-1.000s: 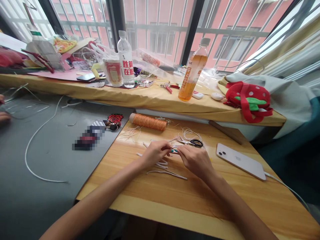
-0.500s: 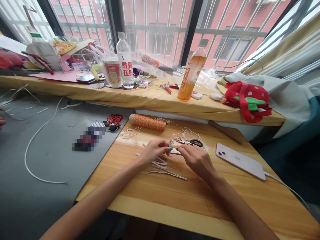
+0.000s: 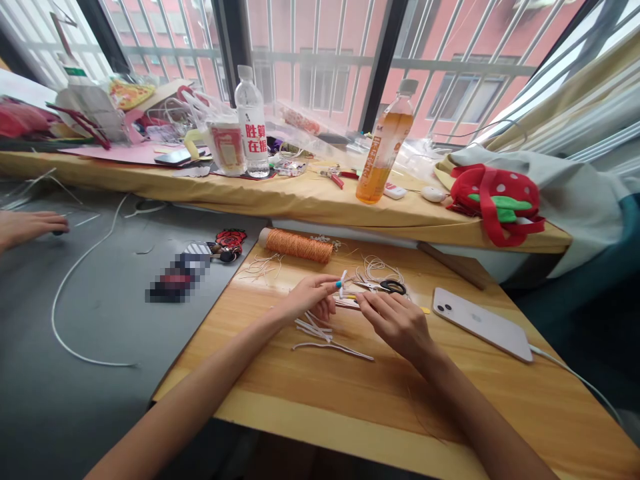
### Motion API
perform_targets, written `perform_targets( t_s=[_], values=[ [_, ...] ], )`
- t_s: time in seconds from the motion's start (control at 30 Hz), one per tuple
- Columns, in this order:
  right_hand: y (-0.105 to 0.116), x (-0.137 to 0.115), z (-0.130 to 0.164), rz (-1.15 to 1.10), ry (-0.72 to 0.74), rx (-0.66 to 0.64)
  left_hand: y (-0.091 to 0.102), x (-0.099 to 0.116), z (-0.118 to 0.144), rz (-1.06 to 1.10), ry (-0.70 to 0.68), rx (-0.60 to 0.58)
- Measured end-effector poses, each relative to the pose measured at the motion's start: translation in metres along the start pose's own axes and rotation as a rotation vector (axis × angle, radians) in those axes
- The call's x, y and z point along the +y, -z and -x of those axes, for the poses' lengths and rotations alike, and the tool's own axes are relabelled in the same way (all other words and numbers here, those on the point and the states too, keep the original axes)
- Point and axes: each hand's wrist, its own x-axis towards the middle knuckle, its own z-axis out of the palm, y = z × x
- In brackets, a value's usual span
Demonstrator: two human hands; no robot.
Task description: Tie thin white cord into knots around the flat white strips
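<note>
- On the wooden board [image 3: 350, 393] in front of me, both of my hands work close together near its far middle.
- My left hand [image 3: 307, 300] pinches a short white cord piece [image 3: 343, 281] between thumb and forefinger; the other fingers are curled loosely under the palm.
- That cord piece stands nearly upright, its long axis pointing away from the board surface, with its upper end free above my fingertips.
- My right hand [image 3: 395, 322] lies just right of the cord piece, fingers narrowed toward it. I cannot tell whether its fingertips grip anything or only touch the board.
- Relation that matters: the cord piece lies left of and slightly beyond my right fingertips, and the left hand is the nearer one, already holding it.
- Both forearms come in from the near edge and converge; the wrists are low, close to the board.
- Loose white cord offcuts [image 3: 320, 337] lie flat under and just near my left hand.
- Small scissors [image 3: 385, 287] lie just beyond my right hand, handles to the right.
- An orange thread spool [image 3: 299, 245] lies on its side farther back, well apart from both hands.
- A white phone [image 3: 483, 323] lies face down at the right.
- Another person's hand [image 3: 30, 225] rests on the grey surface [image 3: 100, 320] at far left.
</note>
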Motion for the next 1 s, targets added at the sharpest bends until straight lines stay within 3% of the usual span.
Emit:
perform_targets(
  t_s=[0.1,0.33,0.63,0.8,0.9,1.0],
  values=[
    [0.000,0.000,0.001,-0.013,0.035,-0.009,-0.002,0.001,0.003,0.024,0.008,-0.050],
    [-0.005,-0.001,0.004,-0.056,0.080,-0.075,-0.001,-0.007,-0.001,0.144,-0.043,0.023],
    [-0.009,-0.003,0.003,-0.126,-0.005,-0.198,-0.007,-0.007,0.001,0.163,-0.065,0.071],
    [-0.012,-0.004,0.004,-0.122,-0.060,-0.209,-0.004,-0.006,-0.002,0.143,-0.041,0.028],
    [-0.013,-0.004,0.005,-0.087,-0.083,-0.162,0.001,-0.006,-0.003,0.082,-0.031,0.144],
    [-0.012,-0.003,0.005,-0.042,-0.112,-0.101,0.003,-0.006,-0.003,-0.104,-0.131,0.288]
  ],
)
